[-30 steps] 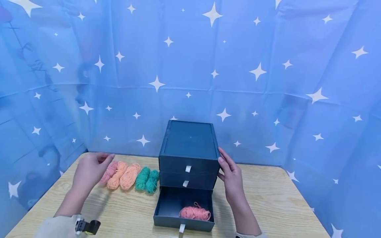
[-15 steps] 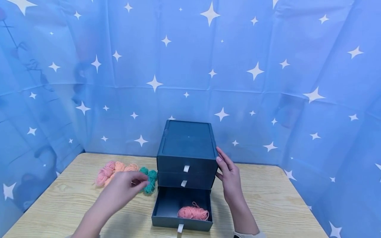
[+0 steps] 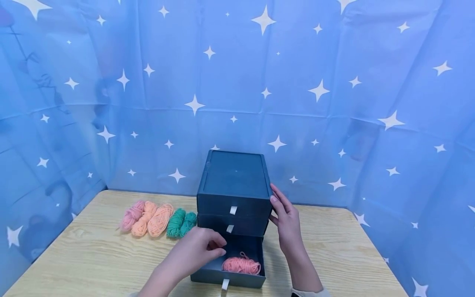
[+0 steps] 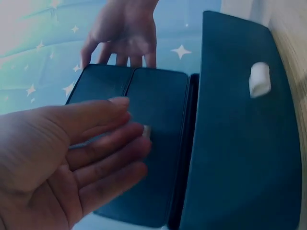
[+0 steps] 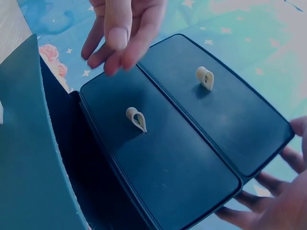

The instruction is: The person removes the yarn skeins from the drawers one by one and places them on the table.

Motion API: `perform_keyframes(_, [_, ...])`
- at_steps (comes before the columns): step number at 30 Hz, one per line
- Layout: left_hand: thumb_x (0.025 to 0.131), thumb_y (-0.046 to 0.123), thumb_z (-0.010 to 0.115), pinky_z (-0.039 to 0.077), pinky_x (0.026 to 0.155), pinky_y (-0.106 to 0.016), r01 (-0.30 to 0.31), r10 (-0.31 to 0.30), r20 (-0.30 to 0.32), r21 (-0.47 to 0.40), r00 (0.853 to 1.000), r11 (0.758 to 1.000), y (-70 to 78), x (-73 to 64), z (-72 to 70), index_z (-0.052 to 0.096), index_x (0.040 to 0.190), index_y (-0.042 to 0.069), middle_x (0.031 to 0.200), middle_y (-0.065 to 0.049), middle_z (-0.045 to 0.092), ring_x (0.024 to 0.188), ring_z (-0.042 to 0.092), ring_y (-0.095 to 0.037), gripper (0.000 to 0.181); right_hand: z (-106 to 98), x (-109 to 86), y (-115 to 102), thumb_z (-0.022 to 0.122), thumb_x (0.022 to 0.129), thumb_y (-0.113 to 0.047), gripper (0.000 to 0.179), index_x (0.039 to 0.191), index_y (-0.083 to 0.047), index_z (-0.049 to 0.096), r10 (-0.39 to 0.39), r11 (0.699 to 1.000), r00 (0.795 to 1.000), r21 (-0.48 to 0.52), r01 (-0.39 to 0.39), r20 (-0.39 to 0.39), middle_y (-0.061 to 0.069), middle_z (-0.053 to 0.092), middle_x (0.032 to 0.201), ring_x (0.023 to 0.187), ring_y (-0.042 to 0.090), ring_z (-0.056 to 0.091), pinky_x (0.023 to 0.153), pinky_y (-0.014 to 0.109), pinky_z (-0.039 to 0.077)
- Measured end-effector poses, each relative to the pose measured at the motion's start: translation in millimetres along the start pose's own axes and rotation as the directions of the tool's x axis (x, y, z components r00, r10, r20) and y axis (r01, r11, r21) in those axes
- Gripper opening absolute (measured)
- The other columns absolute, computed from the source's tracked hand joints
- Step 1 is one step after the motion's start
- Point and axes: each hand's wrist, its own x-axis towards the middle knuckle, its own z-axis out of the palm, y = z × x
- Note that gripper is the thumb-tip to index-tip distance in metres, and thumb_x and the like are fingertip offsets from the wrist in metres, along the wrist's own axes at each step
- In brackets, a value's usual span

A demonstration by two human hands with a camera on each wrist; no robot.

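Note:
A dark teal drawer box (image 3: 237, 175) with three stacked drawers stands on the table. Its bottom drawer (image 3: 222, 277) is pulled out, and a coral skein of yarn (image 3: 241, 265) lies in the right part of it. My left hand (image 3: 196, 251) hovers over the left side of that drawer, fingers loosely bent and nothing between them, as the left wrist view also shows. Against the box's right side rests my right hand (image 3: 288, 227), its fingers (image 5: 249, 201) extended along the wall near the front corner. Both upper drawers are closed, each with a pale ribbon pull (image 5: 206, 79).
Left of the box, a row of yarn skeins lies on the wooden table (image 3: 92, 247): one pink (image 3: 132, 216), two peach (image 3: 160, 220) and two green (image 3: 176, 222). A blue star-printed curtain (image 3: 237, 82) hangs behind and at both sides.
My left hand has travelled right, from above the pink and peach skeins, past the green ones, to over the open bottom drawer. The right hand stays at the box's side.

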Motion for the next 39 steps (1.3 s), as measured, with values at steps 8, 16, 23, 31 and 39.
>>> perform_keyframes(8, [0.086, 0.006, 0.076, 0.055, 0.067, -0.018, 0.037, -0.027, 0.102, -0.096, 0.994, 0.995, -2.9, 17.1, 24.8, 0.079, 0.098, 0.007, 0.092, -0.003, 0.078, 0.074, 0.066, 0.001, 0.012, -1.1, 0.8, 0.4, 0.046, 0.107, -0.041, 0.047, 0.153, -0.028, 0.046, 0.002, 1.0, 1.0, 0.004, -0.002, 0.0, 0.005, 0.035, 0.164, 0.149, 0.037, 0.038, 0.111, 0.063, 0.039])
perform_keyframes(16, [0.085, 0.004, 0.077, 0.055, 0.064, -0.019, 0.092, -0.061, 0.147, -0.219, 0.987, 0.971, -14.0, 26.2, 46.2, 0.08, 0.096, 0.005, 0.084, 0.0, 0.077, 0.072, 0.066, -0.002, 0.011, -2.2, 0.5, 1.1, 0.047, 0.107, -0.042, 0.047, 0.153, -0.027, 0.046, 0.003, 1.0, 1.0, -0.003, -0.003, 0.002, 0.006, 0.036, 0.164, 0.149, 0.037, 0.038, 0.111, 0.063, 0.04])
perform_keyframes(23, [0.085, 0.004, 0.077, 0.053, 0.063, -0.019, 0.102, -0.072, 0.164, -0.184, 0.984, 0.978, -20.5, 30.2, 57.0, 0.081, 0.092, 0.009, 0.085, 0.0, 0.078, 0.072, 0.064, 0.001, 0.009, -2.1, 1.2, 0.4, 0.047, 0.107, -0.042, 0.047, 0.152, -0.028, 0.046, 0.004, 1.0, 1.0, -0.008, -0.004, 0.001, 0.006, 0.037, 0.164, 0.149, 0.037, 0.039, 0.11, 0.062, 0.041])
perform_keyframes(31, [0.085, 0.008, 0.079, 0.053, 0.064, -0.017, 0.065, -0.05, 0.14, -0.104, 0.989, 0.992, -23.4, 32.5, 63.0, 0.081, 0.086, 0.014, 0.082, 0.006, 0.076, 0.072, 0.063, 0.004, 0.006, -1.7, 1.2, 0.3, 0.047, 0.107, -0.041, 0.047, 0.152, -0.028, 0.047, 0.006, 1.0, 1.0, -0.005, -0.006, -0.002, 0.006, 0.038, 0.163, 0.148, 0.037, 0.04, 0.111, 0.062, 0.041])
perform_keyframes(39, [0.085, 0.002, 0.076, 0.049, 0.059, -0.016, 0.033, -0.025, 0.113, -0.07, 0.993, 0.997, -23.2, 32.0, 61.8, 0.078, 0.078, 0.015, 0.075, 0.01, 0.072, 0.063, 0.055, 0.005, 0.015, -1.3, 1.5, 0.0, 0.047, 0.107, -0.041, 0.047, 0.152, -0.028, 0.047, 0.008, 1.0, 1.0, -0.004, -0.008, -0.002, 0.005, 0.037, 0.163, 0.149, 0.036, 0.038, 0.111, 0.062, 0.04])
